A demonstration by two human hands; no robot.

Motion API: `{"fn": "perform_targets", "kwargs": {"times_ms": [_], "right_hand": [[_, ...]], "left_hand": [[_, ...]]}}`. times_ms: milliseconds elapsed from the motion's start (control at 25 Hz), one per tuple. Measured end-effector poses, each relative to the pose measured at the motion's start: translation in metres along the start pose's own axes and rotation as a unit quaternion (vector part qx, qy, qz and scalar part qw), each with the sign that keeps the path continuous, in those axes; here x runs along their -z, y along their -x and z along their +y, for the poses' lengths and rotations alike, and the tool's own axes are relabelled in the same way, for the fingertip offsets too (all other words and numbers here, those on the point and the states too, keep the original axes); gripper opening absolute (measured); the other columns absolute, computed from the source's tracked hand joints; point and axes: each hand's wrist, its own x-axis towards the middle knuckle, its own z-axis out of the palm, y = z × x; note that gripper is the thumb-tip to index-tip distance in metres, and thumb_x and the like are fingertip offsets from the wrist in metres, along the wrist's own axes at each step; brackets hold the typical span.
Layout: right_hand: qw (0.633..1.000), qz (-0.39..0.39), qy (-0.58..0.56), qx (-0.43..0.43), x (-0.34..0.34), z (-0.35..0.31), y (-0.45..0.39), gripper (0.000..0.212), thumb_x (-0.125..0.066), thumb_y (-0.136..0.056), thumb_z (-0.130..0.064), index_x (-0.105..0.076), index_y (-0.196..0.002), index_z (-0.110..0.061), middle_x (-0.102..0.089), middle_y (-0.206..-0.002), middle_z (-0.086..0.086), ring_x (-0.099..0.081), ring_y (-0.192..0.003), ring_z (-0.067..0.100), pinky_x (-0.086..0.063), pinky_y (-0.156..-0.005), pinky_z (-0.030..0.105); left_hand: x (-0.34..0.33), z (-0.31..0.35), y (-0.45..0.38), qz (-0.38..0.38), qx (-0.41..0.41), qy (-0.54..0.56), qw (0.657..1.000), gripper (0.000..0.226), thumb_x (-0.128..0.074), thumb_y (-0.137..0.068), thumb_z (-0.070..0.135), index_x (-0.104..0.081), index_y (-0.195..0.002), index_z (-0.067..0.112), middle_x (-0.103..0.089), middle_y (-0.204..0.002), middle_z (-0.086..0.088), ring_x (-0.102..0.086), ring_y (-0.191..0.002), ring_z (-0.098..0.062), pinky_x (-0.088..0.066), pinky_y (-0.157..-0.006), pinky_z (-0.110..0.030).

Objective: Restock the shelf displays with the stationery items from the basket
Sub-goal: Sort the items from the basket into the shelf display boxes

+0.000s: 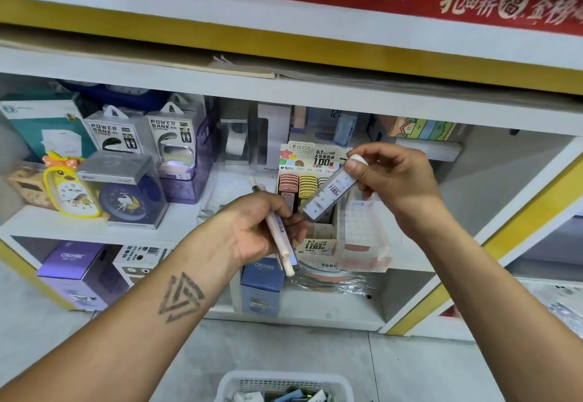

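My right hand [394, 177] pinches the white cap end of a clear pencil-lead case [329, 193], tilted down toward the lead display box [318, 245] on the middle shelf. That box has a printed header card [310, 157] and rows of pink and yellow cases [299, 185]. My left hand [255, 231] grips several slim lead cases and pens [280, 244], just left of the box. The white basket [285, 386] with more stationery sits on the floor at the bottom edge.
Power bank packs [142, 133], a yellow duck clock [71, 190] and a boxed blue clock [126, 199] stand on the shelf's left. Purple and blue boxes [79, 272] fill the lower shelf. A clear plastic holder [366, 234] stands right of the display box. Grey tiled floor lies below.
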Motion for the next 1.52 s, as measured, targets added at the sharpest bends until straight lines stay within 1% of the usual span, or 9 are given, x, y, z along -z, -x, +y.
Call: {"fn": "perform_targets", "kwargs": {"times_ms": [280,480,600,720,880,1040,1240,1360,1520], "right_hand": [[0.898,-0.062,0.384,0.205,-0.007,0.025,0.002,0.02,-0.069,-0.09,-0.002,-0.074,-0.109,-0.006,-0.065,-0.093,0.003,-0.063,-0.085,0.023,-0.048,-0.074,0.029],[0.863,-0.086,0.477,0.139,-0.019,0.023,0.008,0.012,-0.066,-0.094,-0.014,-0.067,-0.106,-0.015,-0.071,-0.1,0.002,-0.065,-0.09,0.026,-0.053,-0.073,0.042],[0.937,-0.064,0.332,0.087,-0.031,0.012,0.01,0.003,-0.07,-0.091,-0.011,-0.071,-0.093,-0.012,-0.071,-0.085,-0.001,-0.062,-0.07,0.008,-0.049,-0.067,0.027],[0.977,-0.185,0.052,-0.094,-0.046,-0.002,0.02,0.013,-0.076,-0.085,-0.004,-0.068,-0.095,-0.003,-0.072,-0.076,0.001,-0.062,-0.06,0.004,-0.049,-0.055,0.017],[0.96,-0.228,-0.042,-0.155,-0.054,-0.006,0.027,0.041,-0.079,-0.08,0.002,-0.063,-0.116,-0.01,-0.067,-0.083,0.018,-0.06,-0.064,0.016,-0.051,-0.054,0.027],[0.979,-0.172,-0.006,-0.111,-0.045,-0.008,0.019,0.06,-0.073,-0.081,0.011,-0.059,-0.132,-0.017,-0.068,-0.087,0.021,-0.065,-0.066,0.026,-0.055,-0.056,0.033],[0.996,-0.076,0.025,-0.039,-0.038,-0.006,0.006,0.037,-0.066,-0.091,0.003,-0.061,-0.12,-0.019,-0.077,-0.089,0.008,-0.071,-0.065,0.026,-0.057,-0.058,0.033],[0.994,-0.056,0.094,0.023,-0.046,0.001,0.001,0.017,-0.062,-0.097,-0.009,-0.066,-0.106,-0.023,-0.074,-0.088,0.011,-0.072,-0.065,0.019,-0.061,-0.062,0.033],[0.952,-0.083,0.26,0.141,-0.06,0.018,0.004,0.012,-0.059,-0.099,-0.016,-0.069,-0.106,-0.013,-0.069,-0.095,-0.002,-0.069,-0.07,0.015,-0.059,-0.073,0.044]], "left_hand": [[-0.002,0.0,0.0,-0.015,-0.022,0.007,1.0,0.031,-0.034,-0.076,-0.015,-0.061,-0.088,-0.006,-0.056,-0.077,-0.016,-0.073,-0.088,-0.04,-0.061,-0.068,-0.049],[-0.006,0.001,0.006,-0.047,-0.071,0.006,0.996,0.056,-0.036,-0.057,-0.014,-0.065,-0.105,-0.011,-0.07,-0.11,-0.025,-0.069,-0.104,-0.038,-0.053,-0.095,-0.046],[-0.005,0.002,0.007,-0.064,-0.087,-0.017,0.994,0.064,-0.037,-0.057,-0.01,-0.064,-0.115,-0.007,-0.066,-0.119,-0.021,-0.065,-0.111,-0.031,-0.045,-0.105,-0.041],[-0.008,0.002,0.013,-0.102,-0.078,-0.004,0.992,0.053,-0.033,-0.061,-0.01,-0.063,-0.103,0.0,-0.06,-0.109,-0.022,-0.064,-0.085,-0.033,-0.047,-0.098,-0.05],[-0.009,0.001,0.019,-0.111,-0.068,0.011,0.991,0.057,-0.032,-0.059,-0.01,-0.057,-0.109,0.001,-0.064,-0.094,-0.023,-0.068,-0.07,-0.035,-0.059,-0.077,-0.053],[0.0,0.006,0.014,-0.06,-0.055,-0.04,0.996,0.059,-0.032,-0.071,-0.007,-0.056,-0.125,-0.01,-0.063,-0.123,-0.028,-0.062,-0.112,-0.044,-0.048,-0.098,-0.059],[0.018,0.012,0.013,0.051,-0.054,-0.059,0.996,0.028,-0.04,-0.096,0.004,-0.065,-0.108,0.005,-0.072,-0.088,-0.017,-0.069,-0.07,-0.031,-0.057,-0.076,-0.045],[0.024,0.015,0.016,0.075,-0.049,-0.09,0.992,0.007,-0.052,-0.097,0.012,-0.059,-0.096,0.012,-0.051,-0.057,-0.004,-0.041,-0.038,-0.015,-0.043,-0.045,-0.023],[0.028,0.019,0.023,0.057,-0.027,-0.112,0.992,0.017,-0.054,-0.087,0.01,-0.047,-0.072,0.015,-0.041,-0.056,-0.002,-0.028,-0.039,-0.012,-0.027,-0.041,-0.018]]}}
